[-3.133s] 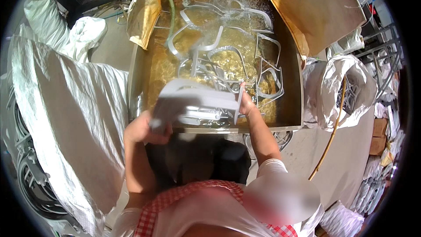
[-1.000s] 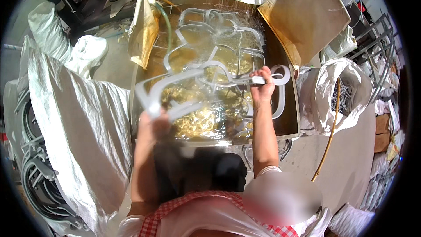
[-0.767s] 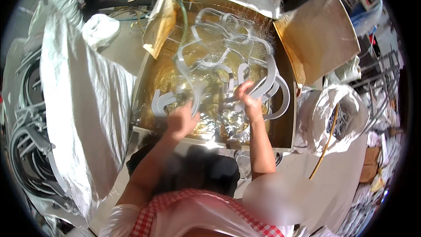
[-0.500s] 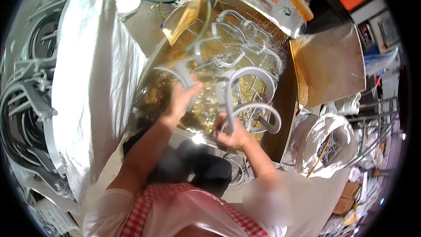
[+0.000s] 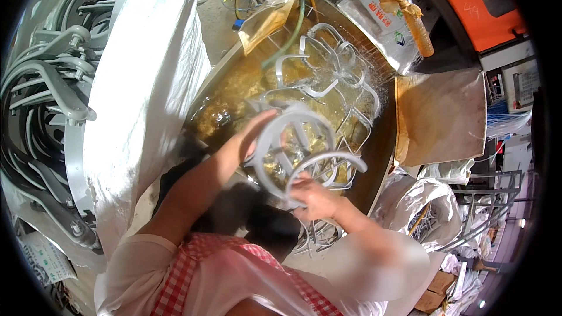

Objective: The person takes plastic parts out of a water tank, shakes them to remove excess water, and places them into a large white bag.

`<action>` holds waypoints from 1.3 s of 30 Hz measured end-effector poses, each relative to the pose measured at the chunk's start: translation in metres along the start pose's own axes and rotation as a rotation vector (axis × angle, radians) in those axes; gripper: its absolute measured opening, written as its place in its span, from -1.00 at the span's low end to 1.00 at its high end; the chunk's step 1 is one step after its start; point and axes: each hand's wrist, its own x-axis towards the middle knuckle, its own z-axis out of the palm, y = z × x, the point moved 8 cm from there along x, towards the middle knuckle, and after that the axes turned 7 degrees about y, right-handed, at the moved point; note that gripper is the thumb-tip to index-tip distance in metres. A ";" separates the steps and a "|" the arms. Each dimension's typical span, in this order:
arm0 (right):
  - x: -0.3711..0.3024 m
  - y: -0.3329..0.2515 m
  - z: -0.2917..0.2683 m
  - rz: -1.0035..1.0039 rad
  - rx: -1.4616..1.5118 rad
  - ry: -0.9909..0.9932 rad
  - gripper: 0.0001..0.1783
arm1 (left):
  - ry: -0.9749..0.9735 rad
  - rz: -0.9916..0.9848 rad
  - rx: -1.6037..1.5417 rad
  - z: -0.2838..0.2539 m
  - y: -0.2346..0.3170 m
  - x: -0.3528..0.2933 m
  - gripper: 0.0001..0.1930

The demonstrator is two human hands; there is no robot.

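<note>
Harsh light bleaches the white sack — edges curve into blackness.

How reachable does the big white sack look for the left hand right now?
Likely yes: the sack stands beside the tub, close to the left hand, and nothing seems to block the way. But that hand is at a gray part and might have to leave it first.

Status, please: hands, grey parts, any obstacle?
Right hand gripping grey curved parts; left hand close, grip unclear. Parts over water tub. Other parts crowd tub.
</note>
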 end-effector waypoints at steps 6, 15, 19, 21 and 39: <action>-0.078 0.097 -0.060 0.596 0.691 1.118 -0.79 | 0.019 0.122 -0.125 0.008 0.008 -0.005 -0.70; -0.050 0.159 -0.029 0.881 0.996 1.184 -0.87 | 0.174 0.408 0.103 0.008 -0.003 -0.004 -0.88; -0.067 0.162 -0.023 0.816 0.942 1.344 -0.85 | 0.384 0.496 0.264 -0.004 0.024 -0.014 -0.83; -0.073 0.156 -0.029 0.909 0.631 1.113 -0.81 | 0.391 0.561 0.707 0.002 0.032 -0.016 -0.70; -0.014 0.100 -0.067 0.923 0.247 -0.153 -0.82 | -0.306 0.456 1.198 0.056 0.013 -0.049 -0.35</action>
